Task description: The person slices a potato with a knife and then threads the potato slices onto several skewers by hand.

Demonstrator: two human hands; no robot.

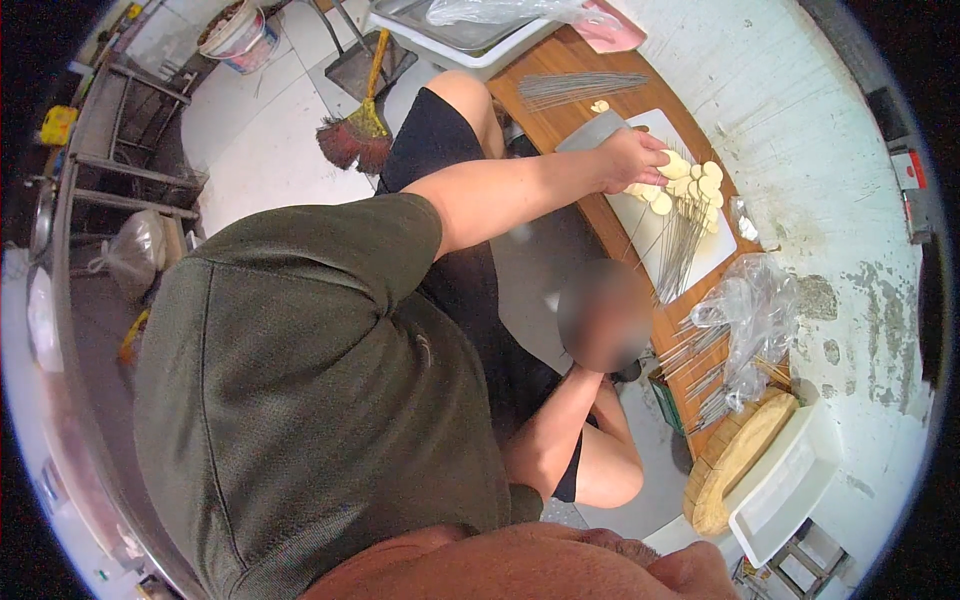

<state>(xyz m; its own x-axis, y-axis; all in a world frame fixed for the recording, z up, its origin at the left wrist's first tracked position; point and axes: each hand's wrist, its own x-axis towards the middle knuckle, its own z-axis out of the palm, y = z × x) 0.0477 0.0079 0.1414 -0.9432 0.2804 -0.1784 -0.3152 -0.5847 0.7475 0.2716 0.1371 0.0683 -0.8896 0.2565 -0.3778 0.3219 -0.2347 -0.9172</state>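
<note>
My left hand (637,159) reaches over a white cutting board (720,251) and grips a pale yellow round slice (673,163), likely potato. Beneath and beside it lie many similar slices (705,184), clustered at one end of a bundle of thin metal skewers (679,259). A cleaver's broad grey blade (592,131) rests by the board's edge, close to my left wrist. My right hand (604,322) is held before the table's near edge, over my lap. A blurred patch covers it, so its fingers and anything in them are hidden.
Loose skewers (577,88) and a few slice scraps (599,106) lie on the wooden table (517,67). More skewers (701,352) sit beside a clear plastic bag (750,300). A round wooden chopping block (739,465) leans by a white tub (787,480). A wall borders the far side.
</note>
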